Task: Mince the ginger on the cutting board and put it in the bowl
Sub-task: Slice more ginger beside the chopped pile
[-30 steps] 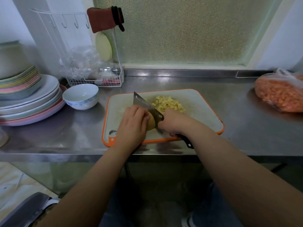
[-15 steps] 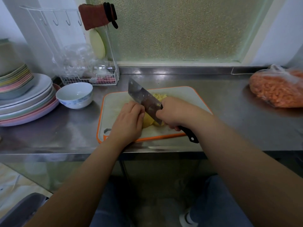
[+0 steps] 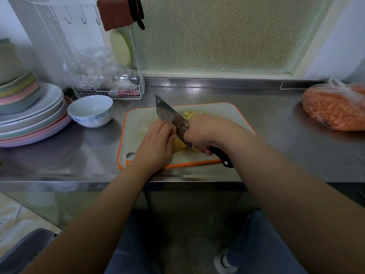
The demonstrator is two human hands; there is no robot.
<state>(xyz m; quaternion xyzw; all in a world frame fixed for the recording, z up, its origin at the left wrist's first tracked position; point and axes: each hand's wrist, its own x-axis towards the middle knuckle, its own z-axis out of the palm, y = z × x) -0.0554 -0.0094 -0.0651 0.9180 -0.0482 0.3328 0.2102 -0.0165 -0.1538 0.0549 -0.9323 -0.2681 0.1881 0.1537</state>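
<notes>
A: Where's the ginger?

B: Pale yellow ginger chunk (image 3: 178,145) sits on the white plastic cutting board with orange rim (image 3: 138,123), pinned under the left hand (image 3: 156,144), fingers curled over it. Chopped yellow bits (image 3: 190,114) are piled further back on the board.

A: Right hand?

B: Right hand (image 3: 201,133) is wrapped round the black handle of the steel cleaver (image 3: 171,117), blade angled down right beside the left knuckles.

A: Handling?

B: Ginger looks firm, fibrous, light, probably damp and slippery on cut faces. I'd hold it from the top, fingertips tucked. Minced bits are loose and will likely need scooping on the flat blade.

A: Bowl?

B: White ceramic bowl with blue pattern (image 3: 90,111), glossy, fragile, on the steel counter (image 3: 276,107), just left of the board, nothing visible inside.
</notes>
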